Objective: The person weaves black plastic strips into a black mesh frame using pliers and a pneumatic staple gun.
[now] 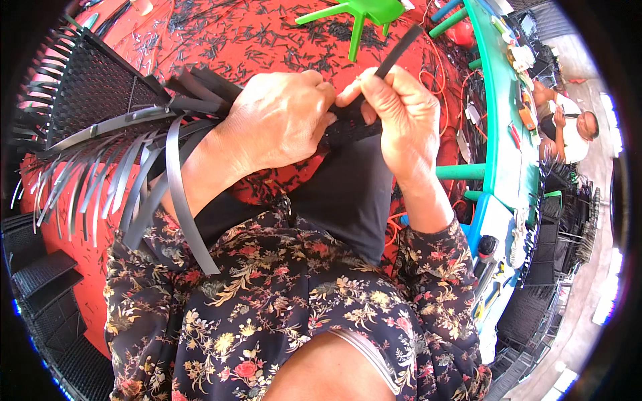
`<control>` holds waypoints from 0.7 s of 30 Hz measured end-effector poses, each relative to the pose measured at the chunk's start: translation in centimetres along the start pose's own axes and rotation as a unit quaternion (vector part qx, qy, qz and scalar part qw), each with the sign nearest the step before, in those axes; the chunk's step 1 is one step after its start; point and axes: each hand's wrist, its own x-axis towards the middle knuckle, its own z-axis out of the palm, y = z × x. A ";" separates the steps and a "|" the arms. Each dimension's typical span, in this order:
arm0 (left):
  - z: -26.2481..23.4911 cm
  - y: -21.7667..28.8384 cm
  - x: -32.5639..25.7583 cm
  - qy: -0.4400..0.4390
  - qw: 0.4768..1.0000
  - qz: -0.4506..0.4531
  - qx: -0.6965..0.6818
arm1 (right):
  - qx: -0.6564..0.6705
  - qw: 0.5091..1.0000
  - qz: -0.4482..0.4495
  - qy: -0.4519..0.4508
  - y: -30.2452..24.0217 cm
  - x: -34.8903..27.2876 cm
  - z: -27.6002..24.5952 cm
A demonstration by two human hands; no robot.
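My right hand [409, 123] pinches a flat black strip [399, 51] between thumb and fingers, its free end pointing up and away. Close by on the left, my left hand [277, 117] is closed on dark woven work, and its fingers partly hide what they grip. A black woven panel [107, 83] stretches off to the left of that hand. Long loose strips [134, 170] fringe its near side, and one strip [179, 180] hangs across my left forearm. Between my hands, the dark woven part [349, 127] lies mostly in shadow above my lap.
Cut black scraps litter the red floor [267, 37]. A bright green stool [361, 17] stands ahead. Along the right runs a green table [498, 100] with tools on it. Beyond it sits another person [567, 130]. Dark woven pieces [47, 281] lie at left; orange cord [438, 67] trails nearby.
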 end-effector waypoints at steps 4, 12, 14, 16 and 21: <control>0.2 0.5 -0.4 0.053 0.998 0.006 0.021 | 0.073 0.997 -0.003 0.034 -0.6 -0.2 0.9; 0.8 0.9 -1.0 0.100 0.994 0.013 0.046 | 0.007 0.999 -0.038 0.015 -3.0 0.2 -0.2; 0.8 1.1 -1.2 0.116 0.991 0.008 0.062 | -0.039 0.998 0.010 -0.046 -4.3 1.4 -0.7; 0.8 1.6 -1.1 0.115 0.990 0.004 0.080 | -0.033 0.998 0.045 -0.028 -3.8 2.9 -0.5; 1.5 1.9 -0.8 0.141 0.986 0.019 0.090 | -0.201 0.979 0.007 -0.035 0.2 6.3 -1.0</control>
